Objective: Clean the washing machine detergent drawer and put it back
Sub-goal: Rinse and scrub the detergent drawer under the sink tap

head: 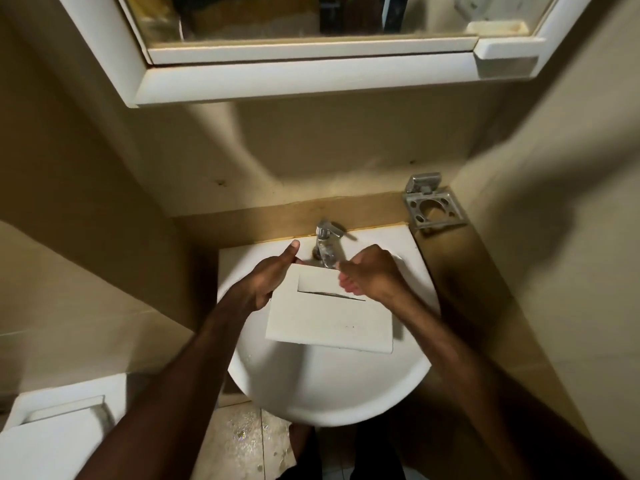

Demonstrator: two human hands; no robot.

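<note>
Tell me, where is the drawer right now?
The drawer is in the middle of the head view, held over the white sink just below the tap, between the left hand and the right hand.

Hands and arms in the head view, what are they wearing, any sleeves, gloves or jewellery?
Both forearms are bare, with no sleeves in view. The left hand and right hand wear no gloves, and no rings, watch or bracelets show.

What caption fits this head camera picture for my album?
Both hands, left hand and right hand, hold a white plastic detergent drawer under the chrome tap over a white round sink.
</note>
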